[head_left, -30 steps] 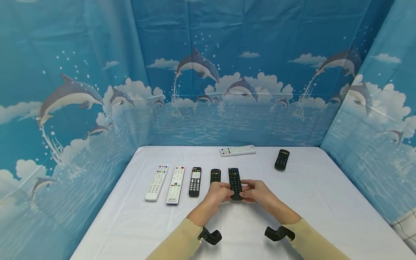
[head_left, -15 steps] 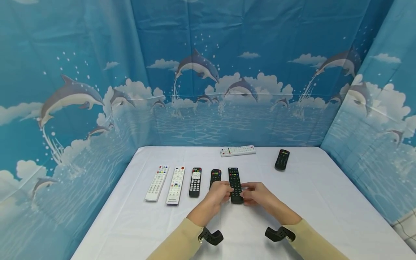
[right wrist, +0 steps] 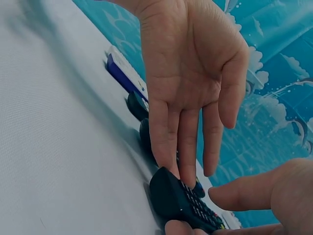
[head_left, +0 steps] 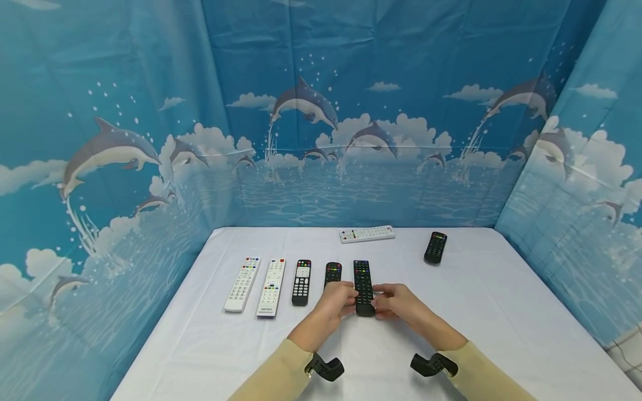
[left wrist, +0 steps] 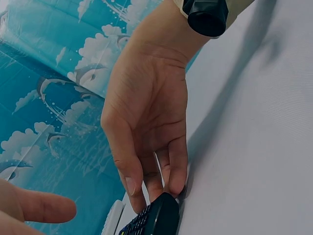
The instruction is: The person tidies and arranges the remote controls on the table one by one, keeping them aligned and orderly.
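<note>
A black remote control (head_left: 363,284) lies lengthwise on the white table, between my two hands in the head view. My left hand (head_left: 335,301) is at its left side, fingers fairly straight, the fingertips close against its edge; this hand partly covers a shorter black remote control (head_left: 333,271). On the other side, my right hand (head_left: 399,302) has its fingertips by the near right edge. The right wrist view shows the left hand (right wrist: 188,63) with extended fingers and its thumb off the remote. In the left wrist view the right hand's (left wrist: 146,107) fingertips meet the remote's near end.
To the left lie a black remote with white keys (head_left: 301,283) and two white remotes, one (head_left: 271,288) beside the other (head_left: 243,284). Farther back are a white remote (head_left: 367,234) lying crosswise and a black one (head_left: 435,248). A dolphin-print curtain (head_left: 321,184) borders the table.
The remote between my hands has shifted slightly toward me and now lies straighter. Both hands have loosened a little around it, the right hand dropping slightly lower. The other remotes stay put.
</note>
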